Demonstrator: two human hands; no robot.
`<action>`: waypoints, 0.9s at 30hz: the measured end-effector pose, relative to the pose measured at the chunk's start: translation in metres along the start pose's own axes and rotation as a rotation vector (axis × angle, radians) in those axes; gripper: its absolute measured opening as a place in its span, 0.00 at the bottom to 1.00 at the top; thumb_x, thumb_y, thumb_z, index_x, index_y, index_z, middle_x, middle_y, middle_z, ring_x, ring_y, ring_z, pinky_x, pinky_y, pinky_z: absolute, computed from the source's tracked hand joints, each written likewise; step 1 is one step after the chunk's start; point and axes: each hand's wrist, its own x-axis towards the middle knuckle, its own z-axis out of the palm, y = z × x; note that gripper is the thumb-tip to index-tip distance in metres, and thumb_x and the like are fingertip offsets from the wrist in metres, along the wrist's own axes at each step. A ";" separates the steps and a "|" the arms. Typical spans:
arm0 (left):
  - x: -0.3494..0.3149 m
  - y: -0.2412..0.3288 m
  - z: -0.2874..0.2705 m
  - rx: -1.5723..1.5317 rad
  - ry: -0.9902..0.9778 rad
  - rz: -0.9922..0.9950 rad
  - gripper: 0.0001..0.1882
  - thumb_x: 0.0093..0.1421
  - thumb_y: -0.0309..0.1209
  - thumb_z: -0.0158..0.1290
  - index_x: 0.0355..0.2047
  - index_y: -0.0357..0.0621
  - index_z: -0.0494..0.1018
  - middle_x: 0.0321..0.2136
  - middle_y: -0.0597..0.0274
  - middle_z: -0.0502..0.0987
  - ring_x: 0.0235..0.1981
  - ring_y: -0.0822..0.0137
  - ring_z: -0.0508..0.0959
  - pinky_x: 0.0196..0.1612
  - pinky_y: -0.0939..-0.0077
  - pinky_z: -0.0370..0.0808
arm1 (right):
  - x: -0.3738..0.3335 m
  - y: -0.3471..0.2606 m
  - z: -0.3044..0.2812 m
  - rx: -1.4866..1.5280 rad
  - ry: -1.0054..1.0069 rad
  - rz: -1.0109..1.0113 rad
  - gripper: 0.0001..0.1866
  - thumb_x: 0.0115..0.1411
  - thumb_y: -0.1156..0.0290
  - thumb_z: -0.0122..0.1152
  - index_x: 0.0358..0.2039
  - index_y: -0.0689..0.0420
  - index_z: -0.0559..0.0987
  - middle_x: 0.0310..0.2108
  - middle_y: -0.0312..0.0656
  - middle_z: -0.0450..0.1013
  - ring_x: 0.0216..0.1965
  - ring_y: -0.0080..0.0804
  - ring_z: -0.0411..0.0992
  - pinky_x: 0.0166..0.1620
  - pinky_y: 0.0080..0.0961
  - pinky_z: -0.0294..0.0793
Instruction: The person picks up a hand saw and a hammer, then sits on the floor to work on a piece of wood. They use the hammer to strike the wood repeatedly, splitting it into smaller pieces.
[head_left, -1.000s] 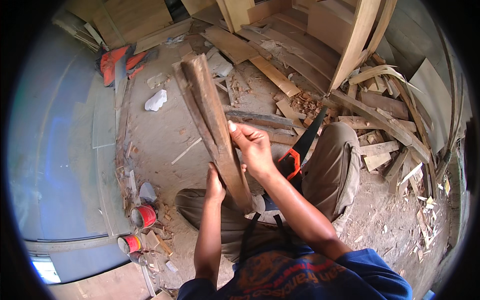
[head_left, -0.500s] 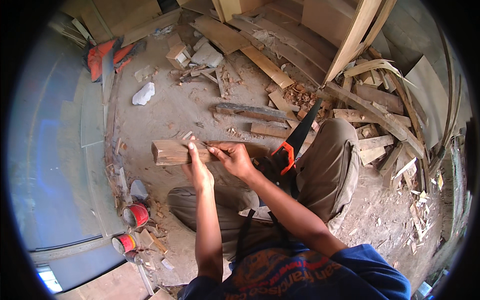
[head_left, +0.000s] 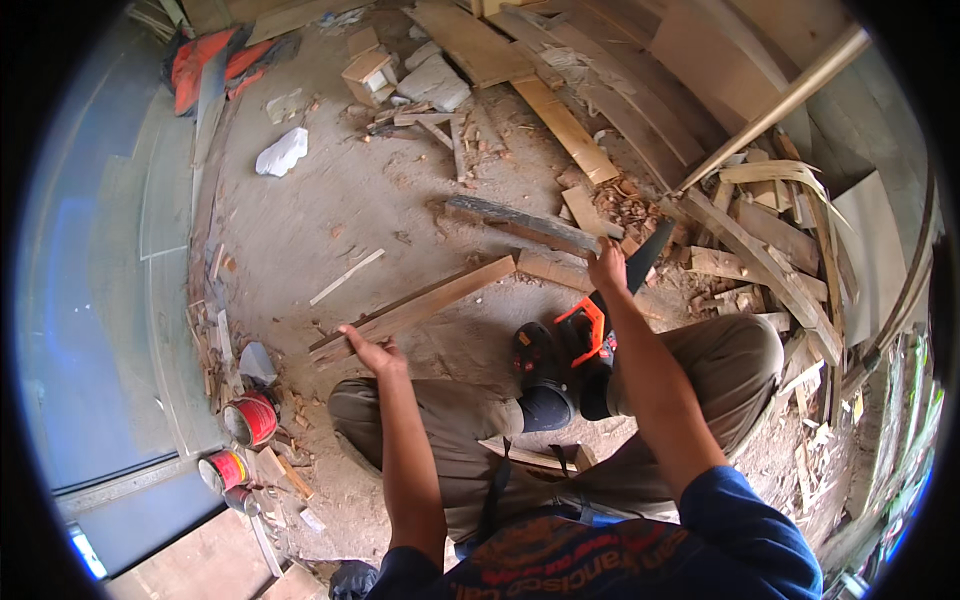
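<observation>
My left hand (head_left: 374,354) is at the near left end of a brown wooden board (head_left: 440,297). Its thumb lies over the board, and the other fingers are partly hidden. Slanting away to the right, the board seems to touch the floor at its far end. My right hand (head_left: 607,270) is closed around the right end of a dark, weathered wood plank (head_left: 520,222). Just beside that hand is a handsaw (head_left: 585,330) with an orange handle and black blade, leaning by my feet.
Wood offcuts (head_left: 770,245) are heaped at the right, with a leaning pole (head_left: 775,110) above. Red cans (head_left: 250,418) stand at the left near a bluish panel (head_left: 110,300). A thin strip (head_left: 346,277) and a white lump (head_left: 282,152) lie on the dirt floor.
My right hand has left the brown board and moved right to the dark plank. The board's far end has swung away from me, while my left hand stays at its near end.
</observation>
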 end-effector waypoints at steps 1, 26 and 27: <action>0.005 -0.008 0.003 0.025 0.004 -0.024 0.47 0.58 0.67 0.52 0.68 0.54 0.55 0.64 0.59 0.62 0.65 0.59 0.61 0.64 0.49 0.58 | 0.008 0.016 0.005 -0.112 -0.056 -0.004 0.27 0.58 0.65 0.62 0.56 0.65 0.71 0.57 0.59 0.69 0.60 0.53 0.67 0.62 0.42 0.66; 0.015 -0.075 -0.013 0.808 -0.424 -0.214 0.25 0.64 0.43 0.52 0.59 0.48 0.68 0.55 0.59 0.72 0.59 0.61 0.70 0.53 0.58 0.71 | 0.032 -0.096 -0.088 -0.390 -0.625 -0.171 0.33 0.57 0.38 0.61 0.39 0.61 0.82 0.38 0.53 0.80 0.43 0.50 0.79 0.45 0.43 0.79; 0.009 -0.076 -0.016 0.898 -0.538 -0.218 0.24 0.64 0.43 0.53 0.58 0.48 0.70 0.53 0.59 0.73 0.58 0.60 0.72 0.52 0.60 0.72 | 0.029 -0.110 -0.094 -0.412 -0.602 -0.184 0.33 0.57 0.38 0.61 0.37 0.61 0.83 0.38 0.53 0.80 0.42 0.50 0.79 0.44 0.43 0.79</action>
